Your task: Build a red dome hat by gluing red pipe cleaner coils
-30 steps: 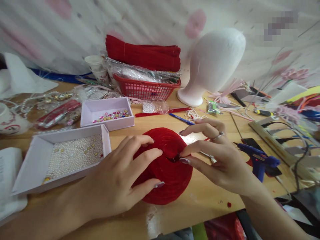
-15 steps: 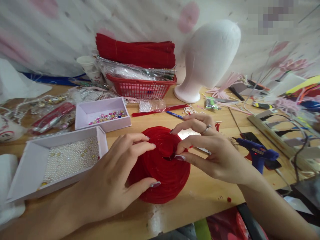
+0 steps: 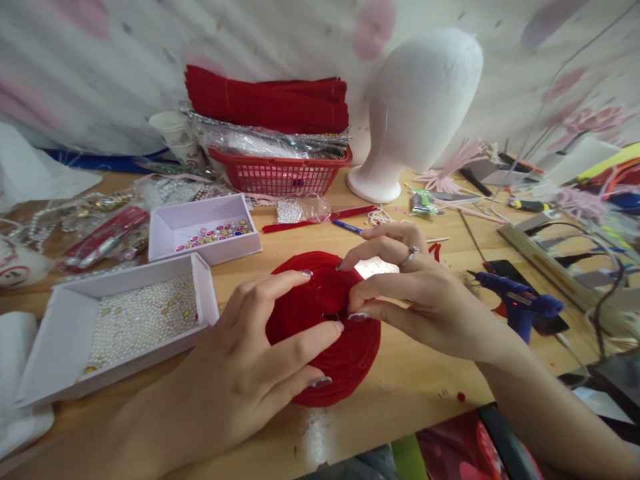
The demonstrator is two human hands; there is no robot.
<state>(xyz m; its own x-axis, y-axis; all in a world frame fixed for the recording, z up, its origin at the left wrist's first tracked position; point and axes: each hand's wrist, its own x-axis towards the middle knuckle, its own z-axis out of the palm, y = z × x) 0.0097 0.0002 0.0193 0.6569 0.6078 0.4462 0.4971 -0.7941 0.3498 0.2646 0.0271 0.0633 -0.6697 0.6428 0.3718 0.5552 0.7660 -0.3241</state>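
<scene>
A round red coil of fuzzy material (image 3: 345, 363) lies on the wooden table, with a small dark gap near its middle. My left hand (image 3: 240, 360) rests over its left side, fingers spread, the index fingertip beside the gap and another finger on the upper rim. On the right side, my right hand (image 3: 415, 293), with a ring on one finger, pinches thumb and index finger together at the gap. What they hold is too small to make out; a thin wire-like glint shows beside them.
White boxes of pearls (image 3: 140, 327) and gems (image 3: 213, 233) stand left. Behind are a red basket (image 3: 280, 177) and a white foam head (image 3: 420, 100). A blue glue gun (image 3: 520, 300) and a power strip (image 3: 555, 280) lie right.
My left index finger has moved down and right to the gap, and another left finger now sits on the coil's upper part. My right hand keeps its pinch. The view has shifted slightly.
</scene>
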